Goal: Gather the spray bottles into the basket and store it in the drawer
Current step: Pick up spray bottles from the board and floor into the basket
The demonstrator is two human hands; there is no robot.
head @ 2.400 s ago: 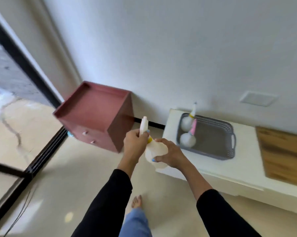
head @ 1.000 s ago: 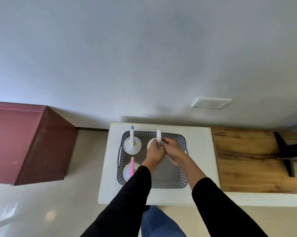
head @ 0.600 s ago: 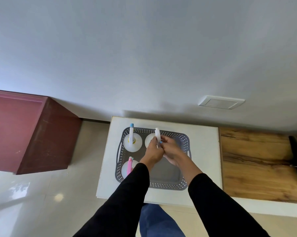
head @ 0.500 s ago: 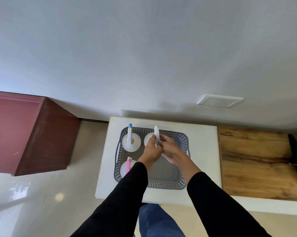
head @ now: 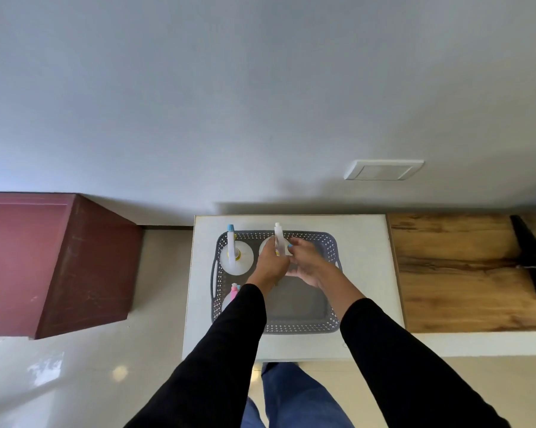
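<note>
Together the left hand (head: 268,262) and right hand (head: 305,261) close around a white spray bottle (head: 278,239), upright in the far middle of the grey basket (head: 304,327). Just left stands a blue-tipped bottle (head: 234,254), with a pink-tipped bottle (head: 234,290) nearer. Underneath, the basket sits on a white table (head: 365,273) beside a red cabinet (head: 84,267).
</note>
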